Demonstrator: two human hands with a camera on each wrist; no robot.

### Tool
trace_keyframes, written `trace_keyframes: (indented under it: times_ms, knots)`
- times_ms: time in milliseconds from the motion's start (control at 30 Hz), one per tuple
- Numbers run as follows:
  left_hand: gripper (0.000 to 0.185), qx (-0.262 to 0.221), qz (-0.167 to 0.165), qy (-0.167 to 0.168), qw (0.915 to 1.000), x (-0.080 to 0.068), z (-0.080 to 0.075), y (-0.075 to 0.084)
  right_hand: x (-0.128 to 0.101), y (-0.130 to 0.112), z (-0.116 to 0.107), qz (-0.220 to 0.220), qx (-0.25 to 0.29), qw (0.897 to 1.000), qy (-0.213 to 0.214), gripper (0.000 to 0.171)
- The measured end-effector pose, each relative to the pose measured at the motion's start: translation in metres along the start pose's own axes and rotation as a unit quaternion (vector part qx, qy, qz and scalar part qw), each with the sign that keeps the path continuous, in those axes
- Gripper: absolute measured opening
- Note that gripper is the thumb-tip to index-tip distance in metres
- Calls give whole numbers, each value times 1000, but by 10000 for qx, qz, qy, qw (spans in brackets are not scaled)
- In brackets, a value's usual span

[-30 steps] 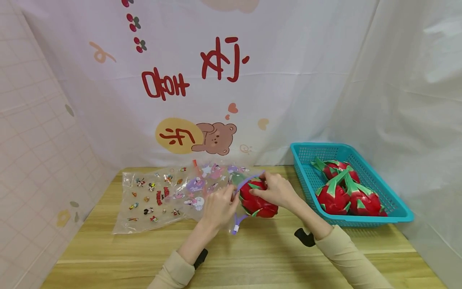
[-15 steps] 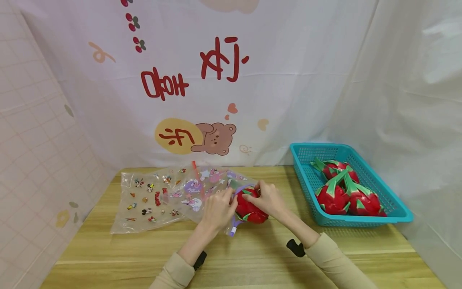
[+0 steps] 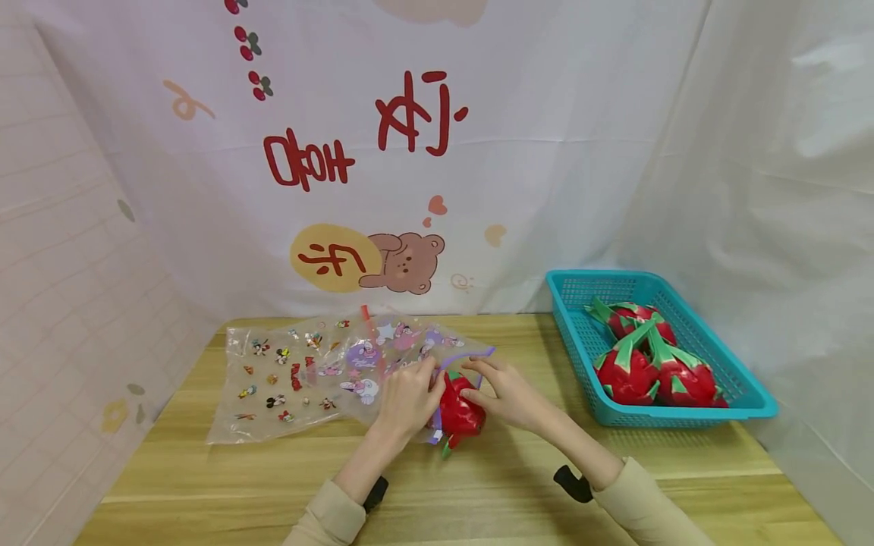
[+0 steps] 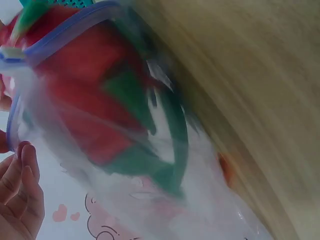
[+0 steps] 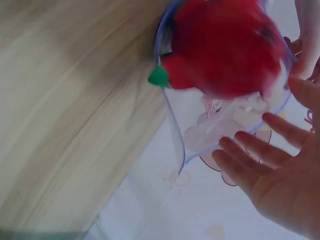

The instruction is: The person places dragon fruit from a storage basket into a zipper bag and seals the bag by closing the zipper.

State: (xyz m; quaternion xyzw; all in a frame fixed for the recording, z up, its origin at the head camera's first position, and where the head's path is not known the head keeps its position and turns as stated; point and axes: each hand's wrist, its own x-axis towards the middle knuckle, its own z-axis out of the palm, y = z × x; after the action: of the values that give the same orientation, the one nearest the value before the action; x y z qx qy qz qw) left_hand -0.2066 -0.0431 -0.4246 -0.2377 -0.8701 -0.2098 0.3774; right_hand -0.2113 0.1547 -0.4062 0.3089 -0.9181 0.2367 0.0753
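Red dragon fruit point(image 3: 459, 413) sits halfway into the mouth of a clear zip bag point(image 3: 382, 360) with cartoon prints and a purple rim, right between both hands. Left hand point(image 3: 407, 396) pinches the bag's edge just left of the fruit, fingers curled on the plastic. Right hand point(image 3: 507, 390) is on the other side with fingers pretty much straight, touching the fruit and the rim. Bag lies flat on the wooden bench point(image 3: 492, 485), stretching away past the left hand. Off beyond the right hand there's a teal basket point(image 3: 744, 387) holding more dragon fruits point(image 3: 649, 364).
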Motion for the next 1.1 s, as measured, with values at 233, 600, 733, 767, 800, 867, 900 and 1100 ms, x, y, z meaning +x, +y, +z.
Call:
trace_keyframes:
  times_ms: [233,600,733,767,800,867,900,1100]
  knots:
    - [11,57,32,22,10000,-2,-1,-1,-26,-12,5,-775,-923,9927,-23,60]
    - [14,291,-190,-537,9980,-16,-14,5,-31,-10,25,-858,-1045,9908,51,79]
    - [17,374,-164,-603,9973,-23,-18,8,-28,-8,26,-975,-965,9904,142,76]
    - [18,397,-143,-614,9972,-24,-18,8,-28,-7,26,-984,-970,9903,144,75]
    - [18,419,-118,-613,9972,-26,-19,8,-28,-7,26,-988,-977,9902,151,75]
    - [19,457,-94,-606,9971,-27,-19,9,-27,-6,26,-1000,-995,9898,182,74]
    - [19,493,-81,-595,9970,-28,-20,9,-27,-5,26,-997,-1011,9896,214,74]
    - [27,596,-127,-809,9949,-30,-22,10,-21,-3,30,-942,-997,9888,594,69]
